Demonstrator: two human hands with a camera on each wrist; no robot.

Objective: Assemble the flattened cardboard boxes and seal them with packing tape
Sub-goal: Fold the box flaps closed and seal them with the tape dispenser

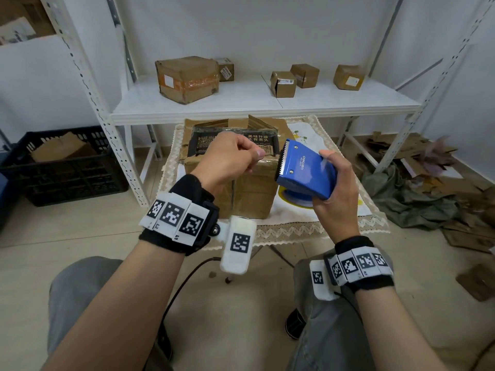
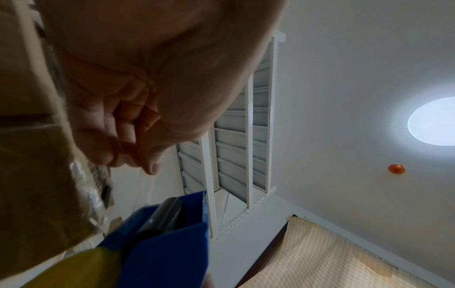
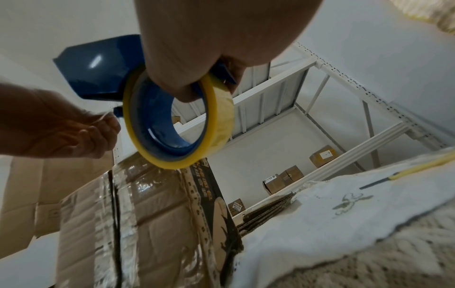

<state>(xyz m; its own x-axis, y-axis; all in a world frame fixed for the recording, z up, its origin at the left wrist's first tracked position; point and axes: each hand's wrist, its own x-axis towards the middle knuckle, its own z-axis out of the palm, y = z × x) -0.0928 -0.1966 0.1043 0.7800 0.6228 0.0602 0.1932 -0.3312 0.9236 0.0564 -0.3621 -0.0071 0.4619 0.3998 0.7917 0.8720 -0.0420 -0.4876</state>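
- Tape dispenser [image 1: 305,171]: blue, white "deli" lettering on top face; long axis tilted, serrated cutter end up and toward left hand; yellowish tape roll [image 3: 178,124] below.
- Right hand [image 1: 334,194]: gripping dispenser body.
- Left hand [image 1: 230,159]: thumb and fingers pinched together just off the cutter; on tape end, cannot tell.
- Cardboard box [image 1: 241,170]: on tabletop [image 1: 321,226] behind both hands; black panel with Chinese text, barcode.

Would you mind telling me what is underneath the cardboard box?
The cardboard box stands on a white, lace-edged cloth covering a small table; the tabletop itself is hidden by the cloth.
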